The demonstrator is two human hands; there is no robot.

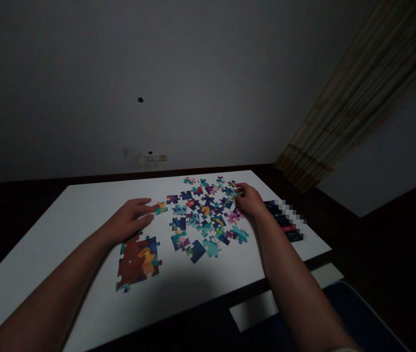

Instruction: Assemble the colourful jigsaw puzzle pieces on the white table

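My left hand is over the left part of the white table, its fingers stretched out and the thumb apart. Its fingertips touch a green and yellow puzzle piece. Just below this hand lies a joined section of puzzle, mostly brown with a yellow jar; the hand covers part of its upper edge. My right hand is at the right edge of the loose puzzle pieces, its thumb and fingers pinched together on a small puzzle piece, largely hidden by the fingers.
Loose pieces spread over the middle of the white table. A dark phone, partly blurred out, lies right of my right forearm. Beyond the table are a grey wall with sockets and a curtain. A pale stool-like edge shows below the table's front.
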